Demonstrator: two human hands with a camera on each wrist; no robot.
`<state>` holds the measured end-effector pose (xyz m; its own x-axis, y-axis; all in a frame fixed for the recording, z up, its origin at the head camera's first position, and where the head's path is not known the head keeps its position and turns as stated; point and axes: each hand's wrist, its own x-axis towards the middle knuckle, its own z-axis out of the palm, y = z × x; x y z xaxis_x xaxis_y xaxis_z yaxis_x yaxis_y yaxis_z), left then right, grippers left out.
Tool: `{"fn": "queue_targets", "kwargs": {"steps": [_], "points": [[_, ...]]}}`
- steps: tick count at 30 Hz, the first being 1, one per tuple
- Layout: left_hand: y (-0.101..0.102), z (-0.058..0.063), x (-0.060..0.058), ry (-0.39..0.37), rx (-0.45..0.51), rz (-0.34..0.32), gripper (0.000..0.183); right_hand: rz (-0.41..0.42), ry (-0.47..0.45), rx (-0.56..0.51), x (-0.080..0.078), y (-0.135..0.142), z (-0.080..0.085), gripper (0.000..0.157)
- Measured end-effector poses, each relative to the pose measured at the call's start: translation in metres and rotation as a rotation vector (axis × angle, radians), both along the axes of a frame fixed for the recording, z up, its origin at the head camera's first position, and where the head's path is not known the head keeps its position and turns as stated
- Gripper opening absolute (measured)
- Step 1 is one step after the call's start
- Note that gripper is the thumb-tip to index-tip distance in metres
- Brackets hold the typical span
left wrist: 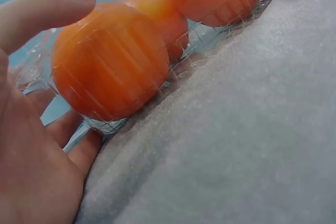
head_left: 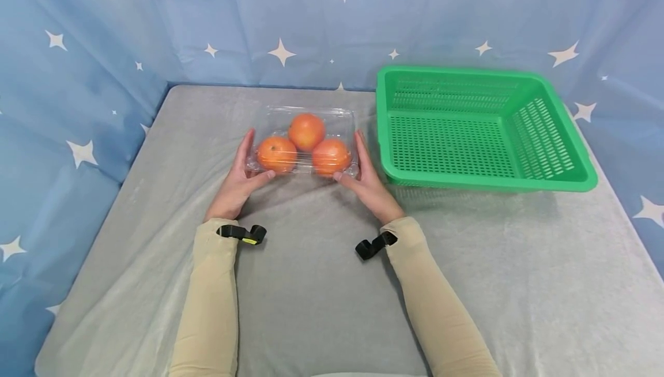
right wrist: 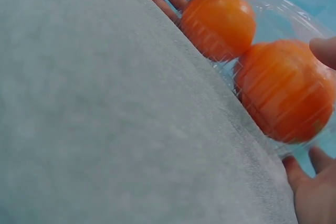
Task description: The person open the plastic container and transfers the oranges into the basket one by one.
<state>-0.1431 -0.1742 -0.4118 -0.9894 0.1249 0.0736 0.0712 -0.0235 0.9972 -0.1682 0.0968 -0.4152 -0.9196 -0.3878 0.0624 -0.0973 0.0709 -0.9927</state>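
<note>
A clear plastic clamshell box point(head_left: 338, 120) with three oranges point(head_left: 306, 132) inside is at the middle back of the table. My left hand point(head_left: 236, 187) holds its left side, thumb over the near edge and fingers along the side. On the opposite side my right hand point(head_left: 370, 188) grips the box the same way. The left wrist view has the left thumb above the nearest orange point(left wrist: 110, 61), with several fingers low against the plastic. In the right wrist view, fingers lie by the box's lower edge beside another orange point(right wrist: 286, 90). The lid appears closed.
A green plastic basket point(head_left: 493, 183) with slotted walls stands to the right of the box, close to my right hand. Grey cloth point(head_left: 311, 285) covers the table. Blue star-patterned curtains point(head_left: 311, 19) hang behind it and at the sides.
</note>
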Motion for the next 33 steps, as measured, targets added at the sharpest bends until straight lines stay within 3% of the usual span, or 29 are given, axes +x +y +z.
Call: {"fn": "queue_targets", "kwargs": {"steps": [13,22,33], "points": [[-0.0007,0.0017,0.0037,-0.054,-0.073,0.021,0.083,-0.010,-0.004,0.020,0.0000,0.0003,-0.0023,0.090],[0.0003,0.0024,0.0018,-0.042,0.009,-0.001,0.079,-0.012,0.007,-0.006,-0.0022,-0.0013,-0.0011,0.089],[0.0002,0.0007,0.0028,-0.037,0.022,-0.016,0.077,-0.029,-0.011,-0.007,-0.0003,-0.0016,-0.0005,0.089]]}}
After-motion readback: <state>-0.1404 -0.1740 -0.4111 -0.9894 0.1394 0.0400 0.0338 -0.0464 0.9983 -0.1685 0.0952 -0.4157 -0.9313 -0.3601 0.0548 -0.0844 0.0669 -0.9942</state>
